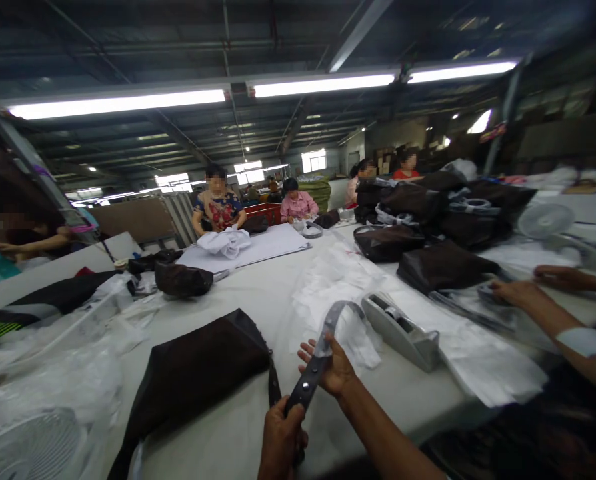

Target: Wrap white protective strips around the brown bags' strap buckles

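Note:
My left hand (282, 430) is closed around the lower end of a dark strap (309, 380) with round metal studs. My right hand (337, 370) is palm up beneath the strap farther along, its thumb over the strap and its fingers stretched out behind. The strap's upper part looks wrapped in clear film and curves over to the right. Left of my hands a dark brown bag (203, 373) lies flat on the table (218, 440). A short dark strap hangs from the bag's right corner, close to my left hand.
A grey tape dispenser (403, 330) stands beside white thin sheets (328, 280). Dark bags (443, 263) are heaped at the right, near a co-worker's hands (518, 293). A fan (33, 443) and clear plastic lie at the left. Other people sit across the table.

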{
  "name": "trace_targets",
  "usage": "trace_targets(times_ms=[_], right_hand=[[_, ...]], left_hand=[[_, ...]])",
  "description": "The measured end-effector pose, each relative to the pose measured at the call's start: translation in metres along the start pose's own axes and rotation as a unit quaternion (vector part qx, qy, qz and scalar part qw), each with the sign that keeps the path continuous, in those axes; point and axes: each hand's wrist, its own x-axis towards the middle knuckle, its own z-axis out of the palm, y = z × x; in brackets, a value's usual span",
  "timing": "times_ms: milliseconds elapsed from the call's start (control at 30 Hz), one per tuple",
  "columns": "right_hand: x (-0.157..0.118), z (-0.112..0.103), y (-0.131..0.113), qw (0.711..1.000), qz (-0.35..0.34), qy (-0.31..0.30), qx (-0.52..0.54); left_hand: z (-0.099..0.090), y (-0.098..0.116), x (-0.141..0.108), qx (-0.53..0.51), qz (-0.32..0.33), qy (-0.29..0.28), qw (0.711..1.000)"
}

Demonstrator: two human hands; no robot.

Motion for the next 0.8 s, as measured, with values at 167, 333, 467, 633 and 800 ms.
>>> trace_targets(times_ms=[167,333,467,633,800], right_hand=[[0.002,0.007,-0.009,0.995,-0.094,0.008,0.01],[-0.005,0.019,-0.003,0.989,-0.125,0.043,-0.06],[-0.01,0.022,0.002,0.986,-0.146,0.029,-0.075],[-0.011,0.025,0.019,0.989,-0.14,-0.039,-0.035],[-0.011,0.03,0.033,0.97,-0.203,-0.06,-0.117]], left_hand=[[-0.017,-0.012,-0.007,0.03,-0.007,0.024,0.999],[-0.02,-0.019,-0.014,0.046,-0.019,0.004,0.999],[-0.022,-0.027,-0.021,0.051,-0.018,-0.005,0.999],[-0.02,-0.032,-0.02,-0.023,-0.031,0.013,0.999],[-0.012,-0.007,-0.013,-0.05,-0.031,-0.039,0.997]])
